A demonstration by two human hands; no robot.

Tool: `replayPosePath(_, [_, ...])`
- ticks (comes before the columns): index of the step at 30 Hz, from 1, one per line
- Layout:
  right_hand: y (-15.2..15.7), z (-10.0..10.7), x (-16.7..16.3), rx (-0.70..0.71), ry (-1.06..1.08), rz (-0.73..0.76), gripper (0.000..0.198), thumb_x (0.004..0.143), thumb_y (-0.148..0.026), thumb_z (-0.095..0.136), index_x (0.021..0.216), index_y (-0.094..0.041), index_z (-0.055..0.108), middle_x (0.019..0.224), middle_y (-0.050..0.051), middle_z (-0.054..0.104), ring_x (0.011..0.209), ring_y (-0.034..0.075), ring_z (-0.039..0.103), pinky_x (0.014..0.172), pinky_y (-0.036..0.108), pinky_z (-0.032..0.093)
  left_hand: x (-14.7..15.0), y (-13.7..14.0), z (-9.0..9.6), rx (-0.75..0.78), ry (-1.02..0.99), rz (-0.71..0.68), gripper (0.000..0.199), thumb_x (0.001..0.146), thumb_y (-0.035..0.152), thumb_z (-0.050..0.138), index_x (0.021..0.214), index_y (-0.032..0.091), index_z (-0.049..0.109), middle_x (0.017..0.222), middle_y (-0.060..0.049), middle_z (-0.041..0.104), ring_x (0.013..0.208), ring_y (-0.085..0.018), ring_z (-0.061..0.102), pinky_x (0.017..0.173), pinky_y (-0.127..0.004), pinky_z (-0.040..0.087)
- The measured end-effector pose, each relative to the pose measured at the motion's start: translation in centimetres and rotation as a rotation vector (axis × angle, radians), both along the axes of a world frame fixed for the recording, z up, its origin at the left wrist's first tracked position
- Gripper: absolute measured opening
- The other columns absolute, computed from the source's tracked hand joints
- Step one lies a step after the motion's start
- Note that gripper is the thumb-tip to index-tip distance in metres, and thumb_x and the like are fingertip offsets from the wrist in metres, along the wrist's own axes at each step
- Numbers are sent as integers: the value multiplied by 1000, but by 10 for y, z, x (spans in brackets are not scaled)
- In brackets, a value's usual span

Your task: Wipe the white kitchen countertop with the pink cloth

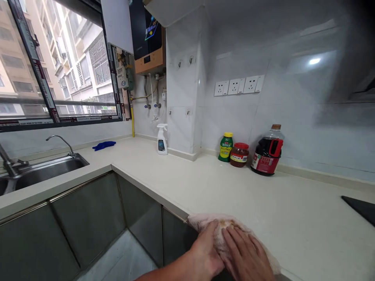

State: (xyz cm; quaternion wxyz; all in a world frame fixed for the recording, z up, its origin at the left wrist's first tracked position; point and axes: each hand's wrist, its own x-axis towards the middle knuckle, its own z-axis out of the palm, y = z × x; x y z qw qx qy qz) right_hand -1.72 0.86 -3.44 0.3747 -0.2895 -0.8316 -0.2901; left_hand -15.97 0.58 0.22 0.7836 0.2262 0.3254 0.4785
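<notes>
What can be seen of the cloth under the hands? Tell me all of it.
The cloth is pale pink with a brownish stain near its middle, soft and crumpled like a worn rag. It lies bunched at the front edge of the cream countertop, just above the grey cabinet doors. Both hands press on it: the left hand grips its near side, and the right hand lies flat across the top with fingers spread. Its right end peeks out beyond the right hand. Nothing else touches it.
</notes>
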Motion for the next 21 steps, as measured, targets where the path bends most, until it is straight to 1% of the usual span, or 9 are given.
replayPosePath(3, [16,-13,5,20,-88,-102,54,90,-29,49,143,-18,45,138,15,55,122,34,54,94,48,41,-34,-18,-1,-86,-22,-85,46,90,57,48,107,17,64,113,-14,69,100,-23,69,82,-32,53])
replayPosePath(5, [25,-13,14,12,-119,-118,55,88,-30,49,141,-19,47,142,15,52,124,33,53,92,46,44,-62,-28,-8,-81,160,-136,41,83,55,62,104,20,64,99,-9,71,85,-22,71,70,-29,49])
replayPosePath(7, [33,-10,23,-10,-138,-115,56,88,-35,49,143,-20,47,145,13,49,126,32,52,89,44,47,-94,-31,-14,47,378,-100,38,76,47,73,102,21,65,93,-6,72,77,-20,71,66,-27,45])
replayPosePath(8, [38,-7,26,-36,-151,-113,58,90,-39,49,145,-21,46,147,11,48,128,32,51,88,43,49,-113,-30,-15,144,486,-31,36,74,44,74,100,21,66,92,-6,73,76,-20,71,67,-27,45])
replayPosePath(10, [48,-3,29,-115,-181,-120,62,95,-48,48,152,-24,39,150,8,45,131,29,48,88,40,52,-153,-18,-11,352,709,219,28,76,41,72,94,21,68,90,-5,72,78,-20,69,74,-30,47])
replayPosePath(12, [57,1,25,-224,-202,-146,61,100,-51,43,156,-29,33,151,6,43,134,28,46,91,41,53,-194,4,1,516,934,531,21,81,40,65,92,22,68,90,-5,71,86,-22,67,82,-34,50])
replayPosePath(14, [63,7,10,-357,-231,-181,54,102,-51,37,154,-35,37,151,8,44,136,30,44,96,47,52,-231,31,16,622,1228,741,18,85,35,58,94,23,68,94,-5,70,93,-23,66,87,-36,50])
replayPosePath(17, [64,26,-32,-598,-300,-259,55,99,-60,40,149,-37,46,152,15,39,140,40,35,104,61,43,-270,74,35,715,1573,876,13,85,25,59,93,25,69,99,-5,68,104,-24,62,97,-40,48])
replayPosePath(21, [66,64,-103,-794,-357,-269,70,96,-71,45,152,-29,42,157,22,27,145,43,17,114,64,24,-289,116,41,729,1632,900,13,85,26,64,97,24,71,113,-9,65,118,-27,56,106,-44,42])
